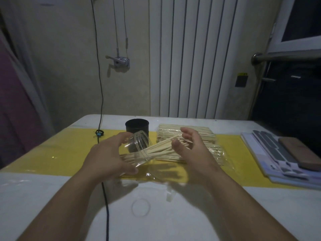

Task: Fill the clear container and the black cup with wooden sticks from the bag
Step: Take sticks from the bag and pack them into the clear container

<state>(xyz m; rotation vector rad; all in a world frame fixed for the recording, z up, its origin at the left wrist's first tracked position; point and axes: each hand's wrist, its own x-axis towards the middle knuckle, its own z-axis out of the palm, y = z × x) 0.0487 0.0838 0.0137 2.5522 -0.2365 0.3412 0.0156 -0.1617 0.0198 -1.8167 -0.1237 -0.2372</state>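
Wooden sticks point(161, 148) in a loose bundle are held in the grip of the right hand point(192, 150), with thumb and curled fingers closed round their near ends. Their far ends lie inside the mouth of the clear container point(139, 146). The container is gripped by the left hand point(107, 157), whose fingers are wrapped round its wall. It is tipped on its side over the yellow mat point(60, 153), mouth towards 3 o'clock. At 12 o'clock from it the black cup point(137, 126) stands upright on the tabletop point(173, 214); no sticks are seen rising from it. At 2 o'clock the bag point(166, 129) lies flat, with many sticks left inside. The task is judged to be at an early stage: the container is only partly filled and the cup is not yet begun.
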